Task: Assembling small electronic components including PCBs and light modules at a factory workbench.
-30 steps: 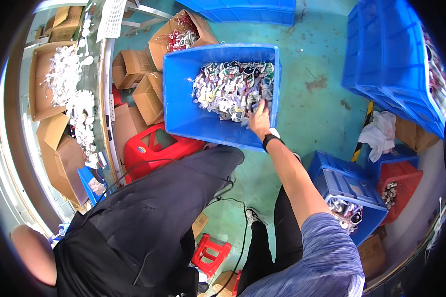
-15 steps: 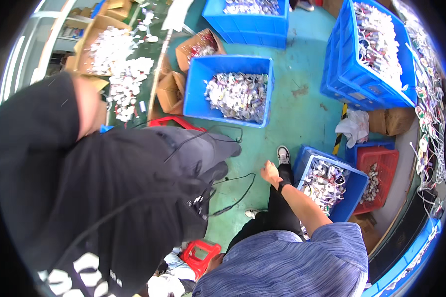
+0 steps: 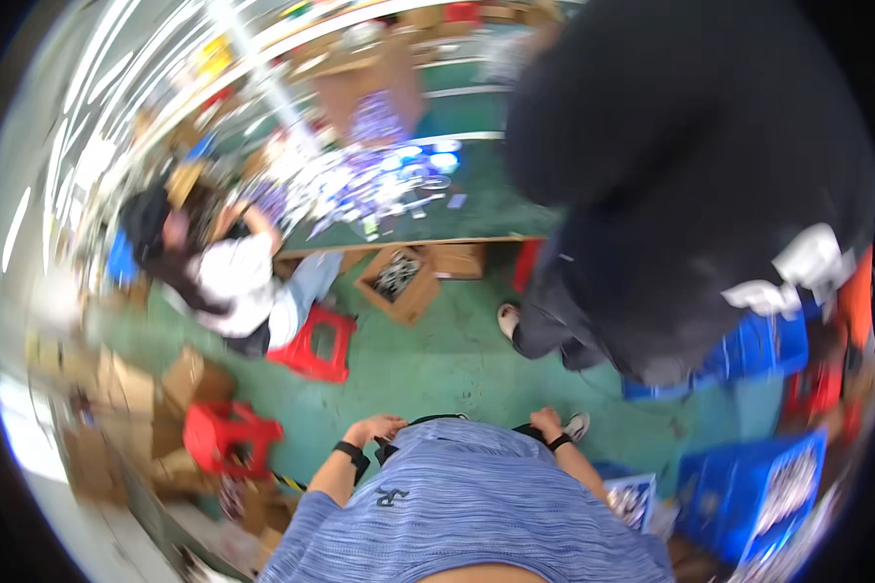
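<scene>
My left hand [image 3: 379, 428] hangs beside my waist, fingers loosely curled, a black band round the wrist. I see nothing held in it. On the other side, my right hand [image 3: 546, 421] is closed into a loose fist above a white-and-dark shoe [image 3: 577, 427], and it appears to hold nothing. Both hands are apart from the worktable. Close on my right stands a person in black clothes [image 3: 690, 194], who covers much of the view there. Blur softens much of the picture.
Ahead runs a green worktable [image 3: 486, 214] heaped with small white and purplish parts [image 3: 360, 185]. A person in white [image 3: 238, 277] sits there on a red stool [image 3: 319, 345]. Another red stool [image 3: 228, 437] stands left. Cardboard box [image 3: 399, 284] under the table; blue bin [image 3: 749, 496] at right.
The view has swung left, from the blue bins to the worktable and seated person. The person in black now appears on my right. My left hand has come into view.
</scene>
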### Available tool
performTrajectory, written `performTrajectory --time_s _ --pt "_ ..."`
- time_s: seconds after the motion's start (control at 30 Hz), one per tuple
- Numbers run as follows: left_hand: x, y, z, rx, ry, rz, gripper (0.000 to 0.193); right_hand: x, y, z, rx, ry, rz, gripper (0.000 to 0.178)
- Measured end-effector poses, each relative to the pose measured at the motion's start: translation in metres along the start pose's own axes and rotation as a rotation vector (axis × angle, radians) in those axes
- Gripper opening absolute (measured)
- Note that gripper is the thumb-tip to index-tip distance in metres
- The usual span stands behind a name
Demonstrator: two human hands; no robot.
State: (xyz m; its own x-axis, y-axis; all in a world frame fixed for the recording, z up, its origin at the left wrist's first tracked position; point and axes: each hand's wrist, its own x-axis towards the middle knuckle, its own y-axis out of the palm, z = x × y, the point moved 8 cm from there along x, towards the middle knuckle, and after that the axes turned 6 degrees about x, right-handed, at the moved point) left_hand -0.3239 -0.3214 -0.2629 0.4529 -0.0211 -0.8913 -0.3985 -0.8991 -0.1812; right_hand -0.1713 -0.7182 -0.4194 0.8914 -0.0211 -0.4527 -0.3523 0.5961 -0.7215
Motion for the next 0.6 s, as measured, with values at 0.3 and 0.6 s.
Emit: performTrajectory --time_s 0.3,0.6 --pt "-0.039 -0.042 0.067 -0.239 -0.023 -0.124 0.04 -0.009 0.043 0.264 0.194 0.048 0.674 0.021" --pt "-0.03 -0.143 0.025 -0.104 -0.093 -0.153 0.045 0.076 0.062 0.391 0.387 0.01 0.792 0.025"
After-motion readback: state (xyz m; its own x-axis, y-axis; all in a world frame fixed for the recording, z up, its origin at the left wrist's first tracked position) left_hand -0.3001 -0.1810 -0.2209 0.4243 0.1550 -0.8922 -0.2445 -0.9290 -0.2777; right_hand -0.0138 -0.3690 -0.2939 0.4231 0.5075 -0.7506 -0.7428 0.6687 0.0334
